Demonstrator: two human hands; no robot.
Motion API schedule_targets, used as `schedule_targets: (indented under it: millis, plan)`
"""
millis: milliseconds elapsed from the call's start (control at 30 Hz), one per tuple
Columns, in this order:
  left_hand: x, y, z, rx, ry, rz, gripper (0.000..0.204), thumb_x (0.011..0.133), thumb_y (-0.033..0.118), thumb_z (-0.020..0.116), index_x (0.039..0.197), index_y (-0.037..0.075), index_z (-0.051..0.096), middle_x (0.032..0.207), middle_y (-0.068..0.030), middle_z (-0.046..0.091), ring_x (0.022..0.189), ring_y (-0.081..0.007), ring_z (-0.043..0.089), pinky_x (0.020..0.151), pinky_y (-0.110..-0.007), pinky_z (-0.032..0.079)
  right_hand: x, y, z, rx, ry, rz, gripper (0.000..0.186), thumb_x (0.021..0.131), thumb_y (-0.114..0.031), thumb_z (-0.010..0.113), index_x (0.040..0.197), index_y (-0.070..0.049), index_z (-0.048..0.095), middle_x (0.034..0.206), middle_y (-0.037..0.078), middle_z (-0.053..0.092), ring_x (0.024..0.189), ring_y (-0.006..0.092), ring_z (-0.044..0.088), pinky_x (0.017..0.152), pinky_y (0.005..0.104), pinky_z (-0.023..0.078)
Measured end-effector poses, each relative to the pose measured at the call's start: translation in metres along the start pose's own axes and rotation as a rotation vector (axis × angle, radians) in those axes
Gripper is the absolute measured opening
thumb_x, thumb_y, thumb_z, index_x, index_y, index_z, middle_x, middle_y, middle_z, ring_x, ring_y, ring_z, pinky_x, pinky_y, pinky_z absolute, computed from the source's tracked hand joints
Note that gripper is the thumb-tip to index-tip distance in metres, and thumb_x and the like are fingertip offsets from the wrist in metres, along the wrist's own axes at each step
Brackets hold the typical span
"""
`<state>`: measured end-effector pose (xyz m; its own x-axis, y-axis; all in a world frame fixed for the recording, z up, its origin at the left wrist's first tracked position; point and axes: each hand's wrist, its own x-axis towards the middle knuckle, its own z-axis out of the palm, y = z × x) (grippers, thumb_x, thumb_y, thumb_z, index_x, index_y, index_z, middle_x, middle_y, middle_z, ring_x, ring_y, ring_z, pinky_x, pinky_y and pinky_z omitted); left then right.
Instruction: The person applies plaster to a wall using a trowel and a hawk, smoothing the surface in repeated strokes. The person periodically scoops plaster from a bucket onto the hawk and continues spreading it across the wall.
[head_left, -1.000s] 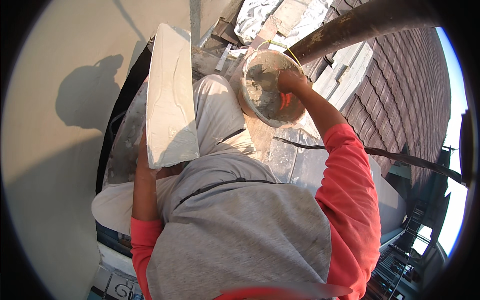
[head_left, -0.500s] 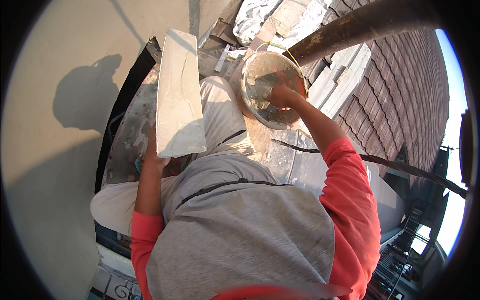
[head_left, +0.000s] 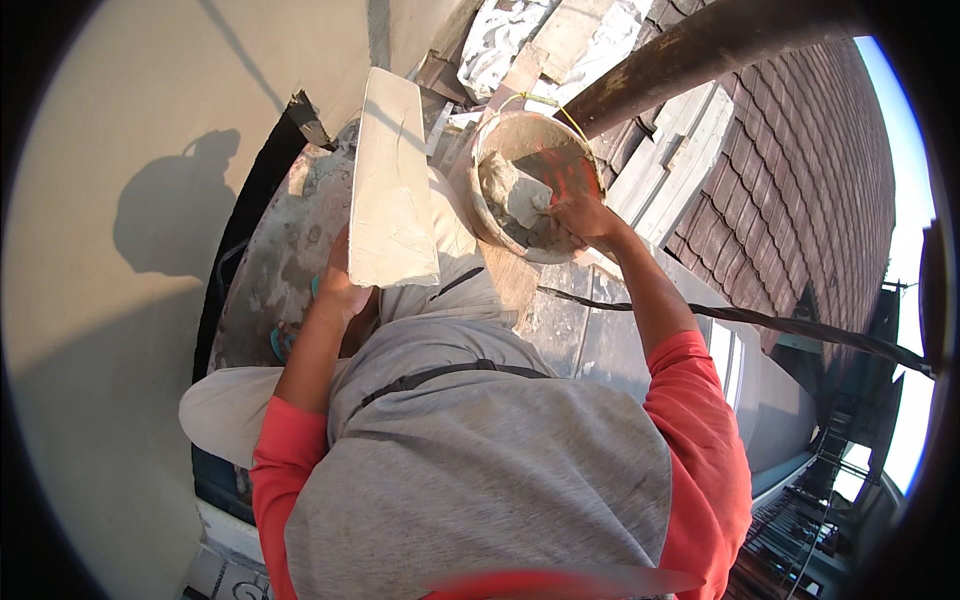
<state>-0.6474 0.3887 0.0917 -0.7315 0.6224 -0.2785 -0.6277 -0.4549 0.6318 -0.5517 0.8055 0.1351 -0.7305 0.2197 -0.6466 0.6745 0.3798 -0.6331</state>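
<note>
My left hand (head_left: 347, 284) is wrapped round the underside of a long flat plastering board (head_left: 395, 180), partly hidden beneath its near end. The board's pale upper face is smooth, with a few ridges of plaster. On the right, my right hand (head_left: 585, 220) reaches inside the rim of a round bucket (head_left: 476, 190) with a thin yellow handle. It grips a trowel (head_left: 527, 200) whose blade is coated in wet grey mortar; the grip is hidden by my fingers. More mortar (head_left: 495, 175) clings to the bucket's inner wall.
A plastered wall (head_left: 90, 330) rises at left. A dark pipe (head_left: 700, 55) crosses beyond the bucket, beside a tiled roof (head_left: 780, 160). A thick black cable (head_left: 800, 332) runs right from near the bucket. Wooden boards (head_left: 572, 45) lie at the far side.
The board has shifted right and slightly nearer with my left hand. My right hand has moved slightly right and down in the bucket, and the mortar-coated trowel blade now shows.
</note>
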Motion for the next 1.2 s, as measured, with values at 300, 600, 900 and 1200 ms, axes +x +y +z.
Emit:
schedule_targets:
  millis: [300, 600, 900, 1200]
  plan:
    - [0.046, -0.036, 0.051, 0.358, -0.315, 0.061, 0.035, 0.105, 0.023, 0.061, 0.136, 0.007, 0.060, 0.121, -0.0122, 0.072, 0.106, -0.0275, 0.071, 0.084, -0.043, 0.057, -0.083, -0.009, 0.022, 0.407, 0.226, -0.057, 0.031, 0.106, -0.026, 0.051, 0.097, -0.001, 0.067, 0.074, 0.002, 0.055, 0.064, 0.0126, 0.051, 0.059, 0.0283, 0.042]
    - [0.044, -0.060, 0.109, -0.184, -0.307, -0.407, 0.039, 0.107, 0.040, 0.053, 0.135, 0.014, 0.061, 0.124, -0.0094, 0.071, 0.106, -0.0307, 0.068, 0.077, -0.049, 0.055, -0.070, -0.008, 0.080, -0.130, 1.057, -0.669, 0.026, 0.094, -0.006, 0.067, 0.114, 0.009, 0.064, 0.106, 0.025, 0.064, 0.099, 0.0440, 0.063, 0.091, 0.0459, 0.051]
    - [0.042, -0.067, 0.098, -0.246, -0.639, -0.294, 0.052, 0.098, 0.035, 0.072, 0.144, 0.015, 0.057, 0.141, -0.0042, 0.063, 0.132, -0.0238, 0.058, 0.113, -0.047, 0.046, -0.078, 0.026, 0.085, -0.291, 1.142, -0.621, 0.040, 0.084, -0.003, 0.080, 0.120, 0.006, 0.064, 0.121, 0.027, 0.063, 0.107, 0.0451, 0.061, 0.094, 0.0494, 0.052]
    - [0.041, -0.063, 0.081, -0.263, -0.686, -0.256, 0.053, 0.101, 0.035, 0.068, 0.148, 0.015, 0.054, 0.146, -0.0042, 0.061, 0.136, -0.0237, 0.056, 0.117, -0.048, 0.042, -0.086, 0.043, 0.053, -0.389, 1.098, -0.477, 0.034, 0.089, -0.012, 0.070, 0.119, 0.004, 0.067, 0.109, 0.023, 0.065, 0.103, 0.0428, 0.064, 0.090, 0.0511, 0.053]
